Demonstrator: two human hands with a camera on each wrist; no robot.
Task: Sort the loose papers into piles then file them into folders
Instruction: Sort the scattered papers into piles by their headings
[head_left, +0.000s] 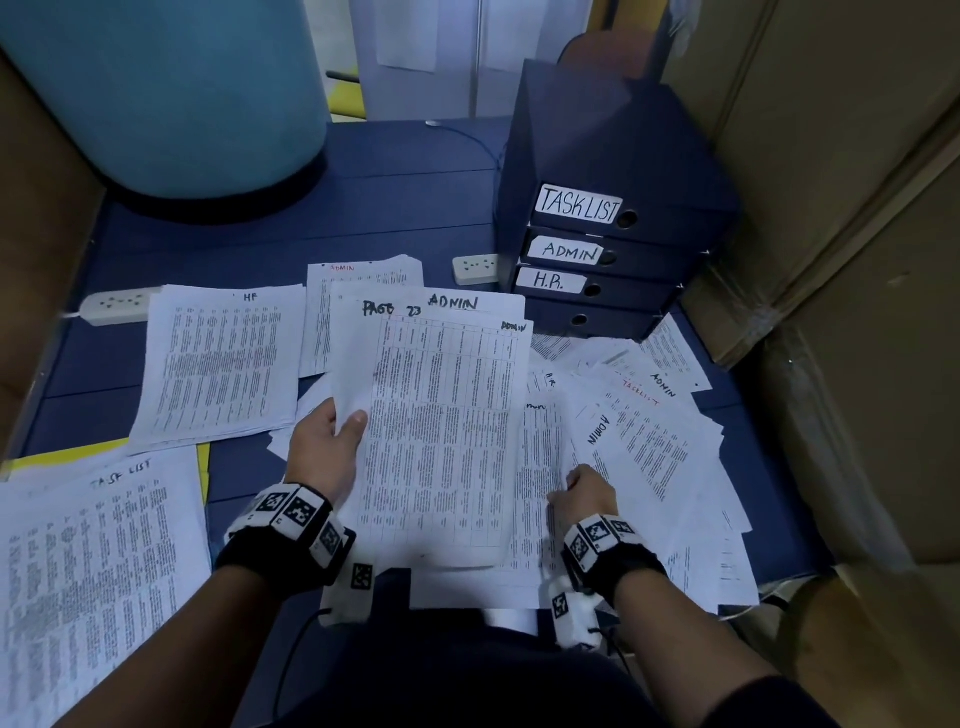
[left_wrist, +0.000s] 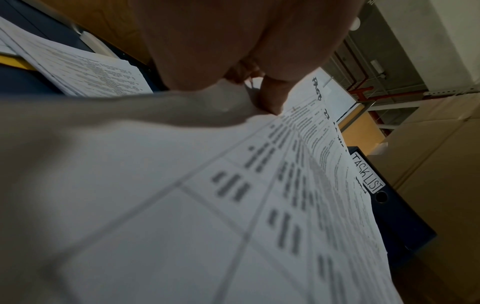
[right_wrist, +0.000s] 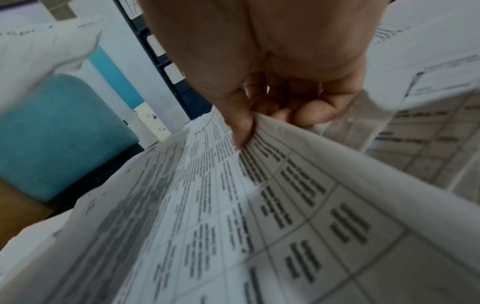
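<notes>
Head view: left hand (head_left: 324, 447) pinches the ADMIN sheets (head_left: 441, 415) above the desk (head_left: 363, 208); right hand (head_left: 584, 491) grips a page from the loose heap (head_left: 665, 441). Best read each heading before adding it, edges squared.

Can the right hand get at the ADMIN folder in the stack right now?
Probably not yet. The right hand is pinching a sheet from the loose heap, so it is occupied. The path over the scattered papers to the ADMIN folder looks open otherwise.
</notes>
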